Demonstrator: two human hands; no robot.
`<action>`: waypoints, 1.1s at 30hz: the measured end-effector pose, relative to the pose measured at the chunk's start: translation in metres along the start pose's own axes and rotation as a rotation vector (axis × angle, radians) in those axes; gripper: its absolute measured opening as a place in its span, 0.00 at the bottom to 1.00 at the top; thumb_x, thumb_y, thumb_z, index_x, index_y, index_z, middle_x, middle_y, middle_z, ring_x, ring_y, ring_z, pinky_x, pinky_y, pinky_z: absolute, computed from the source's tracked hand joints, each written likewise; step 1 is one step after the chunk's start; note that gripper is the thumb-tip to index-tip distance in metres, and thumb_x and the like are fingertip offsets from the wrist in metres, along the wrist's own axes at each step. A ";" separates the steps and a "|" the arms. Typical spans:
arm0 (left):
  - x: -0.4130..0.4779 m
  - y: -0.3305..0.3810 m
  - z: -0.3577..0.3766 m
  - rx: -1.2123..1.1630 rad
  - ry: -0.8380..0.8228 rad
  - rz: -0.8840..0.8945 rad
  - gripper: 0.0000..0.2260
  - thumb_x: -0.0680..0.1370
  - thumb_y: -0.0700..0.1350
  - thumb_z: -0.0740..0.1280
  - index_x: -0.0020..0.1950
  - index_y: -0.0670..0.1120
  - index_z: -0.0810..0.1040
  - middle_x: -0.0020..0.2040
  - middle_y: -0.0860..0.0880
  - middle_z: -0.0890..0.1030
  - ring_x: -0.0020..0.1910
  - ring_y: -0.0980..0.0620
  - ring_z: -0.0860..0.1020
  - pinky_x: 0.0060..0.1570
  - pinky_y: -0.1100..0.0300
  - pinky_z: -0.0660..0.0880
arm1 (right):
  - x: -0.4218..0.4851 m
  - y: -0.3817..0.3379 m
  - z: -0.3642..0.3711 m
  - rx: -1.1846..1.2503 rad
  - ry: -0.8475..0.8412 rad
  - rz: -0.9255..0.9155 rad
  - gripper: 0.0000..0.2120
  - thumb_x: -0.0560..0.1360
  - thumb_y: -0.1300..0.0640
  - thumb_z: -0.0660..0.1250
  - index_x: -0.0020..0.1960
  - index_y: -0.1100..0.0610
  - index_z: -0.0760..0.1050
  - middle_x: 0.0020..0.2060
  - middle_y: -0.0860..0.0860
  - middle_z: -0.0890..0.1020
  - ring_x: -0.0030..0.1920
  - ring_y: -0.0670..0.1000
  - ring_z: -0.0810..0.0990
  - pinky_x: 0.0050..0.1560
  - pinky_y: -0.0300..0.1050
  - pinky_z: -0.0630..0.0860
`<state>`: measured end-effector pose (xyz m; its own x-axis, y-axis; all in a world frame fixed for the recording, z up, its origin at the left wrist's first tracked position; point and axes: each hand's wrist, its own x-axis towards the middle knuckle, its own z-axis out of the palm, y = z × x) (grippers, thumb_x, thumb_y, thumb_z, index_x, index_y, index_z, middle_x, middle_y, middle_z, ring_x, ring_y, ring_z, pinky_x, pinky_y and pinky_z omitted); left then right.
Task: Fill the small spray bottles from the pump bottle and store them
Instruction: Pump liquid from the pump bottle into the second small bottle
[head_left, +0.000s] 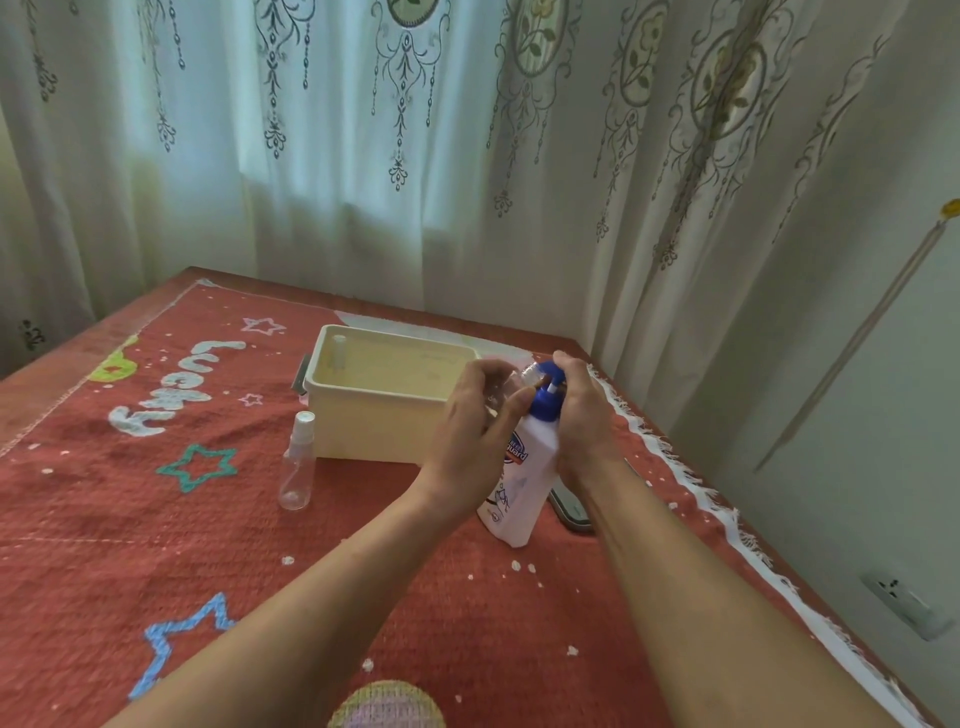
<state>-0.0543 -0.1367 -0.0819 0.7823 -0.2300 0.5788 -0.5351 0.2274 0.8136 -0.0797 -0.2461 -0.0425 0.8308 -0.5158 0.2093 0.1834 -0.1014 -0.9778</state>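
A white pump bottle (519, 483) with a blue pump head stands on the red cloth. My right hand (582, 415) is curled over the pump head and neck. My left hand (478, 415) holds a small clear spray bottle (524, 376), tilted with its open mouth at the pump's nozzle. A second small clear spray bottle (297, 462) with a white cap stands upright on the cloth, left of the box. A third small bottle (338, 353) stands inside the cream box (374, 426) at its far left corner.
The red patterned cloth (156, 519) covers the table, with a white fringe along its right edge. A dark flat object (571, 509) lies just right of the pump bottle. Curtains hang behind the table. A wall socket (904, 603) is on the right wall.
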 end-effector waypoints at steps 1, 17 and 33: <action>0.000 -0.001 0.000 -0.002 0.002 -0.001 0.07 0.80 0.47 0.68 0.56 0.54 0.71 0.50 0.51 0.79 0.49 0.56 0.78 0.47 0.69 0.74 | 0.001 0.001 0.000 -0.010 0.012 -0.008 0.13 0.81 0.50 0.59 0.44 0.55 0.76 0.38 0.55 0.79 0.40 0.54 0.79 0.48 0.54 0.75; 0.001 -0.003 -0.001 0.002 -0.002 0.003 0.08 0.80 0.46 0.67 0.58 0.51 0.72 0.50 0.51 0.79 0.50 0.56 0.78 0.50 0.66 0.75 | -0.001 0.004 -0.001 0.032 -0.017 -0.004 0.19 0.81 0.43 0.59 0.42 0.54 0.77 0.38 0.56 0.80 0.42 0.58 0.79 0.50 0.56 0.76; 0.000 0.002 -0.002 0.016 -0.009 -0.009 0.07 0.81 0.49 0.66 0.57 0.54 0.71 0.51 0.52 0.79 0.49 0.59 0.77 0.49 0.67 0.75 | 0.000 0.003 0.001 -0.002 -0.010 -0.015 0.20 0.80 0.40 0.60 0.42 0.56 0.75 0.39 0.58 0.78 0.43 0.60 0.78 0.51 0.57 0.76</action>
<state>-0.0544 -0.1347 -0.0803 0.7847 -0.2403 0.5715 -0.5329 0.2096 0.8198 -0.0786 -0.2460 -0.0457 0.8330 -0.5061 0.2238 0.1948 -0.1105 -0.9746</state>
